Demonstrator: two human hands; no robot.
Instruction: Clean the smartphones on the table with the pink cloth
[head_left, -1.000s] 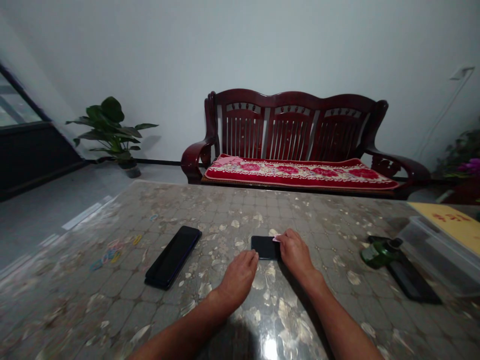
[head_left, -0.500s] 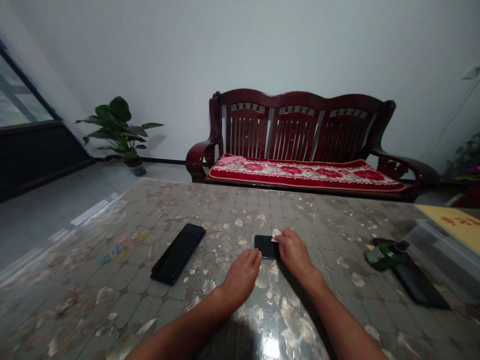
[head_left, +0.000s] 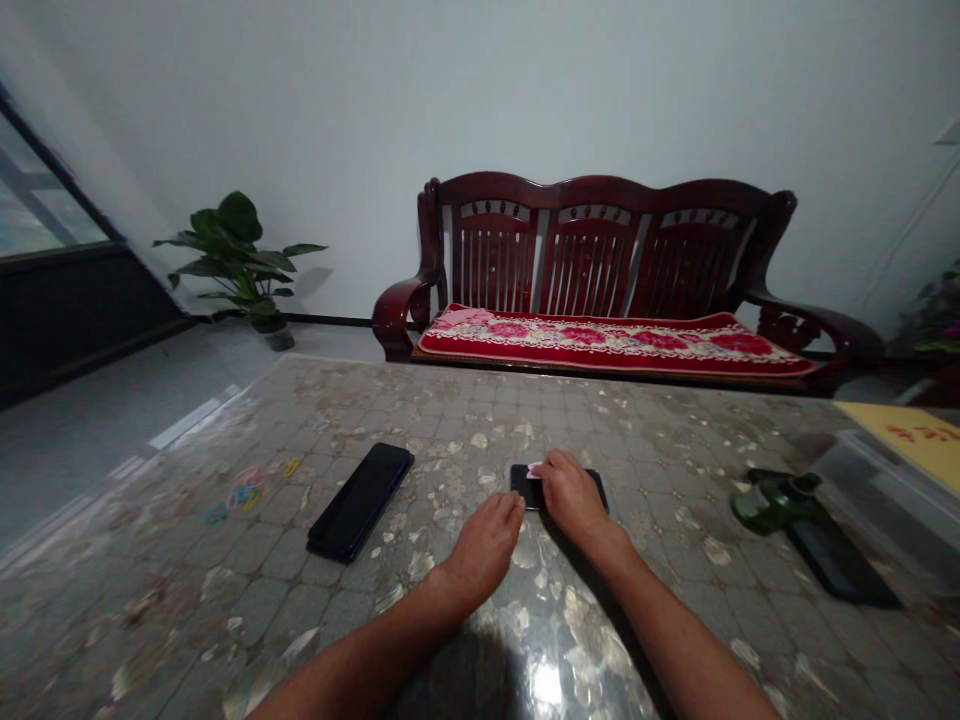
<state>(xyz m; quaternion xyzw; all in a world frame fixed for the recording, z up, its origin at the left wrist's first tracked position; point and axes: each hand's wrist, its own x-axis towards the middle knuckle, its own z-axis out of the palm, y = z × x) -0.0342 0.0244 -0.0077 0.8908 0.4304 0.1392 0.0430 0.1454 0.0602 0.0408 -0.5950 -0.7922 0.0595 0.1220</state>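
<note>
A dark phone (head_left: 596, 487) lies crosswise on the patterned table, partly covered by my right hand (head_left: 568, 492). Between the fingers of that hand is a small pale pink piece (head_left: 534, 470), pressed down on the phone's left part; I cannot tell if it is cloth or paper. My left hand (head_left: 491, 540) rests at the phone's near left corner, fingers closed together against its edge. A second, larger black phone (head_left: 360, 502) lies at an angle to the left of my hands.
On the right, a green bottle (head_left: 772, 502) lies beside a black phone-like slab (head_left: 840, 555), next to a clear plastic box (head_left: 892, 500) and a yellow sheet (head_left: 907, 440). Coloured rubber bands (head_left: 244, 492) lie at left. Beyond the table (head_left: 450, 400) stands a wooden bench (head_left: 585, 250).
My right hand has slid left across the phone with the pink piece, uncovering the phone's right end. My left hand has stayed at the near left corner.
</note>
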